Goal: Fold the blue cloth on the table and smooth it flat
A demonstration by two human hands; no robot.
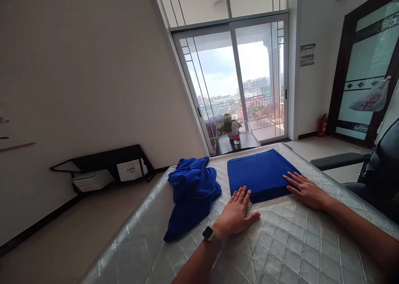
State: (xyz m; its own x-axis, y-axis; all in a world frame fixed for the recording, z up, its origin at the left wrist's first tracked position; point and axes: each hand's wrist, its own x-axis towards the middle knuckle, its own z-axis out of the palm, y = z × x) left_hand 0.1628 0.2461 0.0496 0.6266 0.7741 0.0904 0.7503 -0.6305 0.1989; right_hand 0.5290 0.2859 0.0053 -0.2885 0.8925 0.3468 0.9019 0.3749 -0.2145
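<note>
A blue cloth [260,172] lies spread flat on the quilted silvery mattress [289,238], its near edge folded over in a narrow darker strip. My left hand [235,213], with a watch [208,233] on the wrist, rests at the cloth's near left corner, fingers stretched out. A small pale tag shows beside those fingers. At the near right corner my right hand [307,189] lies flat, its fingertips on the cloth's right edge. Left of the spread cloth, a second blue cloth [195,188] sits in a crumpled heap.
Beyond the mattress stands a dark table [249,141] with a water bottle [235,132] and a potted plant [227,126]. A black chair armrest [339,161] borders the right side. A black shelf [109,161] with white packages is at the left wall.
</note>
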